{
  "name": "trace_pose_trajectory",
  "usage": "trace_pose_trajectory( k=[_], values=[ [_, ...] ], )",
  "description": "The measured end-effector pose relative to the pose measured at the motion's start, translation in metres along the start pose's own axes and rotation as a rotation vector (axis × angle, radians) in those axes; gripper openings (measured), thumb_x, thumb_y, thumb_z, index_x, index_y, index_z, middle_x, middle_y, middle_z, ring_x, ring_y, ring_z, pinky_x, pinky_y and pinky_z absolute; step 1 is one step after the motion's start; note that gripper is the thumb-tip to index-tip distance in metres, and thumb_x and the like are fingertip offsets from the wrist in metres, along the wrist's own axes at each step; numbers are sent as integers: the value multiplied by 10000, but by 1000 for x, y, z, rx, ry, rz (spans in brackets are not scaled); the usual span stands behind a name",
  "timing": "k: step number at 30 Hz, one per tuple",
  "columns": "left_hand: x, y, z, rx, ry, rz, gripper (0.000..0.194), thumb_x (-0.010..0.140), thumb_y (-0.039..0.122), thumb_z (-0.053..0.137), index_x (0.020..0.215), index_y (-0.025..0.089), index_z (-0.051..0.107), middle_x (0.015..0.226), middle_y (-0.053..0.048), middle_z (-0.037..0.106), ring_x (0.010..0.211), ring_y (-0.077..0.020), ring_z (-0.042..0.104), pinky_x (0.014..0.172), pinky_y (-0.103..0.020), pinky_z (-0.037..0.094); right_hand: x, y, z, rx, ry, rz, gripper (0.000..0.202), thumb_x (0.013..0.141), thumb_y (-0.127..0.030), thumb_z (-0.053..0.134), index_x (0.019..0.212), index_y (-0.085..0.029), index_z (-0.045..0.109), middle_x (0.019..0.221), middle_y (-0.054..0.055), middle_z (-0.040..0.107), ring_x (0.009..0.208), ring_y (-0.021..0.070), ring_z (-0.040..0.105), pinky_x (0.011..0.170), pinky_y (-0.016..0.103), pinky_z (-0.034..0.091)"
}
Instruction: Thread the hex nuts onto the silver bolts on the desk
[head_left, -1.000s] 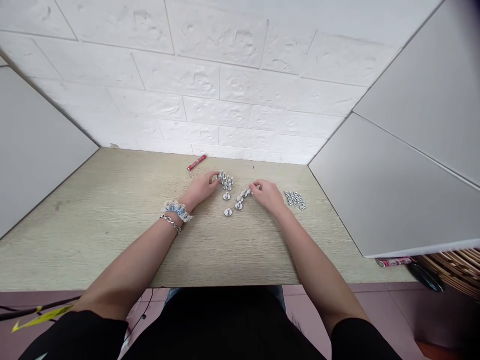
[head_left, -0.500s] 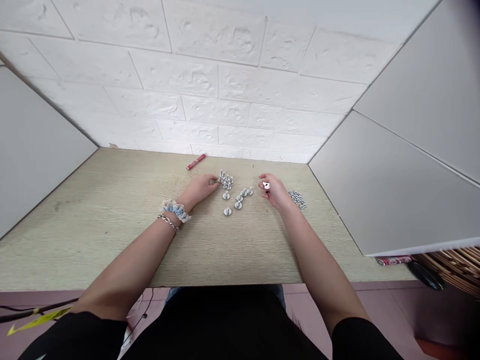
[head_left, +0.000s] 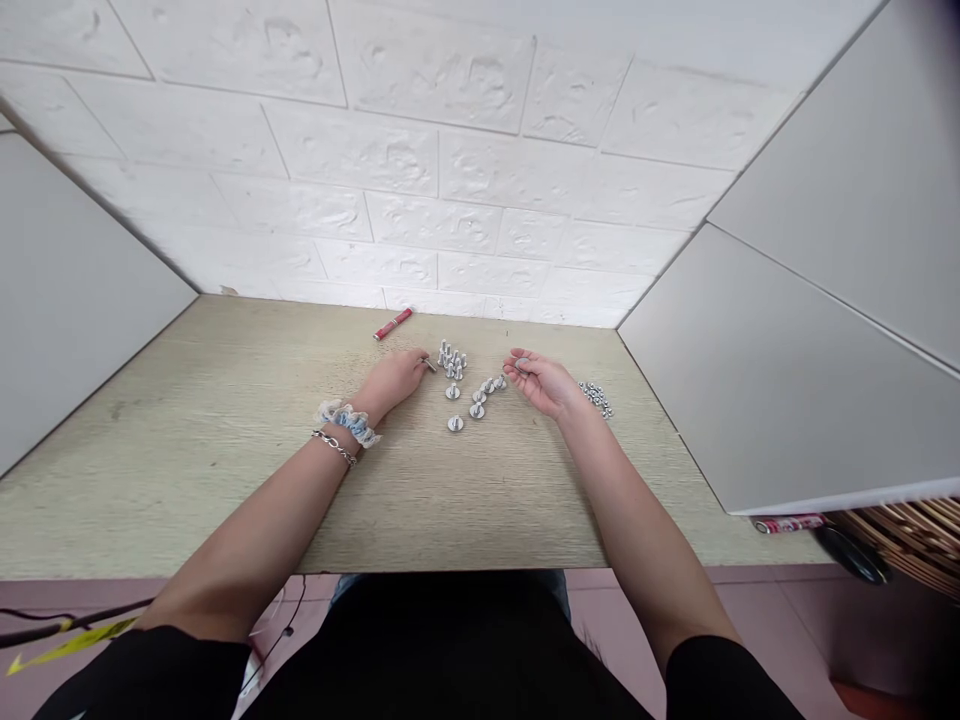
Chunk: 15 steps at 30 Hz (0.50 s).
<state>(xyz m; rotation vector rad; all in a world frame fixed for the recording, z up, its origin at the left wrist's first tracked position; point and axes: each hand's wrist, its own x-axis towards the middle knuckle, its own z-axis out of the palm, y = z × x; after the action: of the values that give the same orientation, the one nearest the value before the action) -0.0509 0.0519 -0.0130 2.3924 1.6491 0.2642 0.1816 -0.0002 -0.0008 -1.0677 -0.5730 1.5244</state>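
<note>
My left hand [head_left: 396,380] is closed, with a small metal bolt [head_left: 430,364] pinched between its fingertips. Just to its right, several bolts [head_left: 450,360] stand upright in a cluster on the table. Over on the other side, my right hand [head_left: 546,382] grips a flat round washer [head_left: 523,366] with thumb and fingers. Between the hands, several bolts with washers around them sit on the wood, one bolt with a washer [head_left: 455,424] lying nearest to me. A pile of nuts [head_left: 596,399] lies right of my right hand, partly hidden by the wrist.
A red pen-like stick [head_left: 393,323] lies near the white brick wall [head_left: 397,215]. Grey panels [head_left: 810,370] border the wooden table [head_left: 450,510] on both sides. At the right edge are another red stick [head_left: 789,522], a dark object and a wicker basket [head_left: 911,540].
My left hand has drawn slightly away from the bolt cluster, and the bolt now points out from its fingertips. My right hand has shifted left, and the washer has turned in its fingers.
</note>
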Motion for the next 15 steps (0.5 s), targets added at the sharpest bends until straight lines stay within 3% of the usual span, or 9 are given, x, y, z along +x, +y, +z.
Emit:
trace_pose_trajectory(
  k=[4, 8, 12, 15],
  values=[
    [-3, 2, -2, 20, 6, 33, 418, 844, 390, 341, 1214, 253, 477, 1071, -89, 616, 934, -255, 572, 745, -327, 421, -1, 2, 1, -14, -23, -10, 162, 746, -27, 450, 831, -148, 514, 768, 65, 628, 706, 103, 611, 596, 189, 523],
    [-4, 5, -3, 66, -14, 89, 381, 854, 401, 309, 1091, 259, 570, 986, -82, 643, 886, -257, 585, 709, -327, 427, 0, 4, -1, -28, -37, -8, 112, 805, -68, 436, 783, -146, 514, 741, 60, 638, 694, 97, 618, 603, 178, 521],
    [-2, 3, -2, 51, -29, 72, 365, 852, 392, 319, 1027, 220, 589, 938, -80, 647, 852, -235, 586, 685, -304, 430, 1, 5, -3, -64, -73, 27, 76, 809, -138, 489, 744, -135, 529, 661, 38, 613, 583, 73, 578, 543, 155, 492],
    [-1, 0, -3, -39, 30, 43, 341, 847, 374, 345, 1021, 203, 583, 941, -76, 644, 849, -220, 579, 687, -294, 424, 0, 5, -4, -86, -136, 43, 76, 776, -197, 561, 733, -144, 526, 594, -6, 562, 514, 48, 515, 486, 138, 444]
  ],
)
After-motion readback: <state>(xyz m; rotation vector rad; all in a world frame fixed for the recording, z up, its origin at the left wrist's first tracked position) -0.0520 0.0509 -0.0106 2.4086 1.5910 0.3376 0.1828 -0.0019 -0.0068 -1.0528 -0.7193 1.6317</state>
